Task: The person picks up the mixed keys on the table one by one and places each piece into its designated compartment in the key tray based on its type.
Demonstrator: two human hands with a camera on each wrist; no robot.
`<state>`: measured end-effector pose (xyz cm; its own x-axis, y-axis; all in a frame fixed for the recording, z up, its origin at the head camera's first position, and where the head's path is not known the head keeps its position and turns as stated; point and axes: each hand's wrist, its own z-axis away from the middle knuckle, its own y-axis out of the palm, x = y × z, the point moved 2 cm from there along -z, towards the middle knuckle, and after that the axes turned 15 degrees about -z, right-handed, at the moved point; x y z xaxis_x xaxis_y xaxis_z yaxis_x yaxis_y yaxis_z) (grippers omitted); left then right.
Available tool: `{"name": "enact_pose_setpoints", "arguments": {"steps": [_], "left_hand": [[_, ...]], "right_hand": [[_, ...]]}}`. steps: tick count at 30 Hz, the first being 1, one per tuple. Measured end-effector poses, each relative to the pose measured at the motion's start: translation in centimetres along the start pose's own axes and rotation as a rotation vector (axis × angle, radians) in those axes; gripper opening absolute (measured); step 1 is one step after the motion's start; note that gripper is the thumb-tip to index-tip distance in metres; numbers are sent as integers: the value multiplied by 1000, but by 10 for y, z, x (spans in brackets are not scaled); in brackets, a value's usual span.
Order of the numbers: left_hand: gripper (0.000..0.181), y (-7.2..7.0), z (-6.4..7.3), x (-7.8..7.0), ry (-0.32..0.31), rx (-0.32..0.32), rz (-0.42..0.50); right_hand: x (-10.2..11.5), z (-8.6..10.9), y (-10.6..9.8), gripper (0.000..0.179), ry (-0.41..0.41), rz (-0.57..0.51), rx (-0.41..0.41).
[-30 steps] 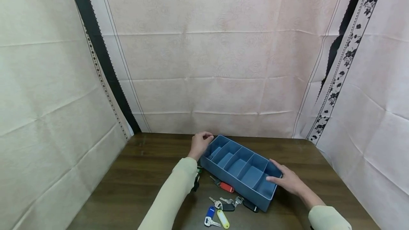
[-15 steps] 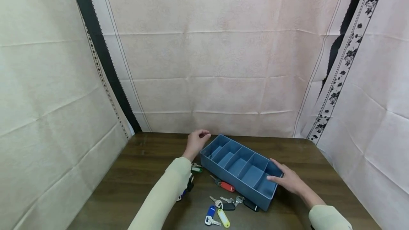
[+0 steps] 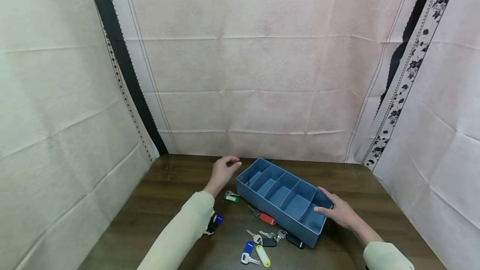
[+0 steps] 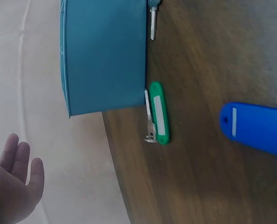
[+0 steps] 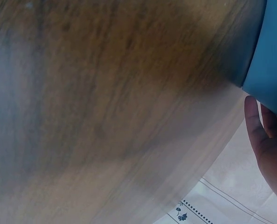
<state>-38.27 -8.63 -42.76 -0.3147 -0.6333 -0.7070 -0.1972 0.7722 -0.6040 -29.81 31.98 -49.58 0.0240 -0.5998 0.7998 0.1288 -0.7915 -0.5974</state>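
Observation:
A blue divided tray stands at an angle on the wooden table, its compartments in a row. My right hand grips the tray's right end, thumb over the near rim and fingers at the far side. Off the tray's left end, my left hand is in the air with relaxed fingers and nothing in them. Between its wrist and the tray lies a key with a green tag. Beneath the left sleeve shows part of a blue key tag.
Along the tray's front side lies a key with a red tag. Nearer are several loose keys, a black fob, a blue tag and a yellow tag. A pale cloth hangs behind the table.
My left hand has drawn left, away from the tray's left corner, uncovering the green-tagged key and part of a blue tag. The right hand and the tray keep their places.

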Motion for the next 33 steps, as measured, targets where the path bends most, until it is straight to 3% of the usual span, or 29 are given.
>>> {"name": "enact_pose_setpoints", "arguments": {"steps": [7,17,22,33], "left_hand": [[21,-3,15,10,-39,27,1],[22,3,42,11,-64,99,19],[21,12,54,9,-49,130,35],[17,38,80,12,-49,219,-34]], "right_hand": [[-2,0,0,86,-1,6,3],[2,0,-1,87,12,-8,6],[1,0,-1,87,4,-7,2],[1,1,-1,87,0,-8,1]]}}
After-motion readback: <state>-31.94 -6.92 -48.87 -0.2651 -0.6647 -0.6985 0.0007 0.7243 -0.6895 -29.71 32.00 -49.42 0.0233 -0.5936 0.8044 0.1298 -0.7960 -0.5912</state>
